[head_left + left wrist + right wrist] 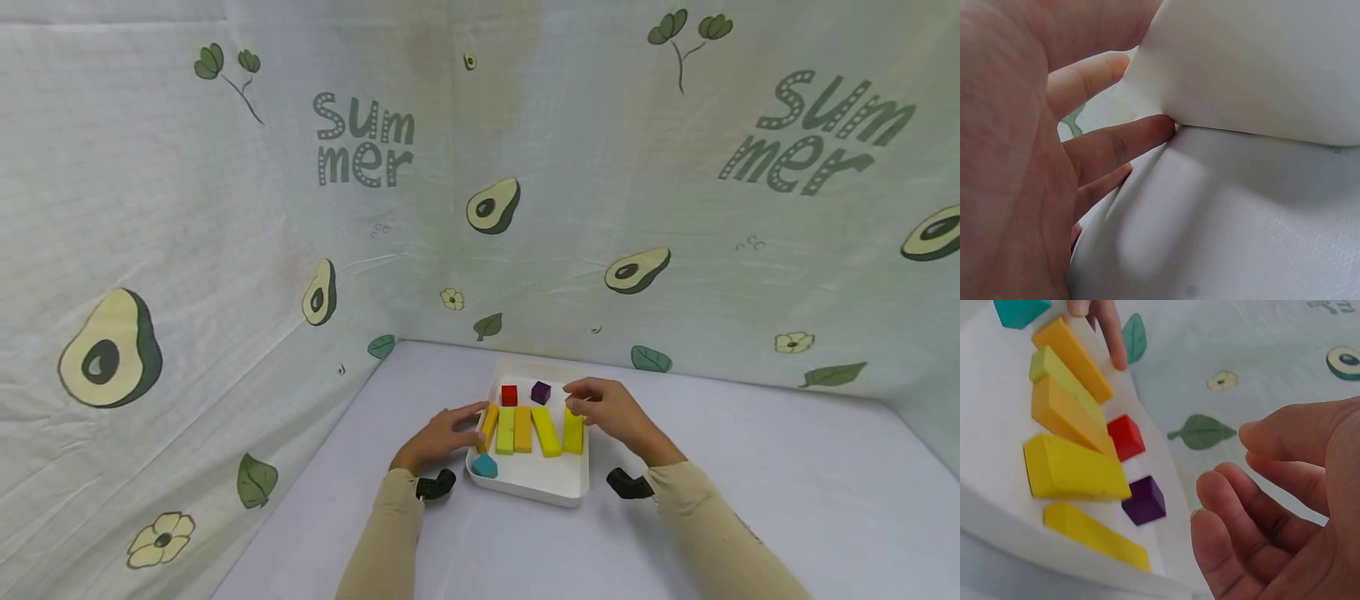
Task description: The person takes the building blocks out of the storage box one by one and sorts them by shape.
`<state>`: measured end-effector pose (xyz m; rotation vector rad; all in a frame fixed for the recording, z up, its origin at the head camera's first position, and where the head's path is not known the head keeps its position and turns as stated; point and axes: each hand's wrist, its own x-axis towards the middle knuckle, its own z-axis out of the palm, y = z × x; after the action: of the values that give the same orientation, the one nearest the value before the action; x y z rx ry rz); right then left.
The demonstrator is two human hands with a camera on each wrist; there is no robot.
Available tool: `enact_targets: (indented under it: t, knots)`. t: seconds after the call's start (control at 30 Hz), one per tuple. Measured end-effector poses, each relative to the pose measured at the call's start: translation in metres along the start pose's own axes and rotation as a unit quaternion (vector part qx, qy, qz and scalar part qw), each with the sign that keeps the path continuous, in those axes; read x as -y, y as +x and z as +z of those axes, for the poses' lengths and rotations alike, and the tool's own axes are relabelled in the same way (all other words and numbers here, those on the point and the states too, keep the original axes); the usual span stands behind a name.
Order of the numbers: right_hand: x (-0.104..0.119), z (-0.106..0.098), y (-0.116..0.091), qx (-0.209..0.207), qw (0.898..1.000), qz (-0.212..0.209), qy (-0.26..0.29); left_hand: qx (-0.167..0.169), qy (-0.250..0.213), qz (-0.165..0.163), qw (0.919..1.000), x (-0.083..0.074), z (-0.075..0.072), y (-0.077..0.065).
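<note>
A white tray (pixel 540 481) holds several coloured blocks. My left hand (pixel 442 433) rests at its left wall; in the left wrist view, extended fingers (pixel 1125 144) touch the outside of the wall. Over the right rim hovers my right hand (pixel 609 408), fingers loosely bent and nothing between them. Below it lies a yellow block (pixel 573 433), with another yellow block (pixel 547 432) slanting beside it. Further left lie an orange block (pixel 522 429), a yellow-green block (pixel 506 431) and a second orange block (pixel 488 427) along the left wall.
A red cube (pixel 509 395) and a purple cube (pixel 541 392) sit at the tray's far end. A teal block (pixel 485 466) lies in the near left corner. The white table (pixel 712 467) meets a hanging printed cloth (pixel 555 250) behind and at the left.
</note>
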<state>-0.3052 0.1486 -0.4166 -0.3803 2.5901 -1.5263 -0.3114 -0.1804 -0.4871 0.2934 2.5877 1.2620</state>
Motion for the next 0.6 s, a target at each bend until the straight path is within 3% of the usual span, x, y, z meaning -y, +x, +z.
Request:
enact_targets:
  t: [0.17,0.33,0.6]
  knots:
    - [0.006,0.019,0.004,0.014,1.000,-0.008,0.011,0.002,0.001,-0.002,1.0000,-0.002,0.000,0.000]
    - [0.009,0.035,0.007,0.055,0.998,-0.023,0.014,-0.002,0.010,-0.008,0.9999,0.001,0.002,0.002]
    - [0.015,0.040,0.013,0.134,0.989,-0.062,0.001,0.004,0.019,0.002,0.9998,0.001,0.000,0.002]
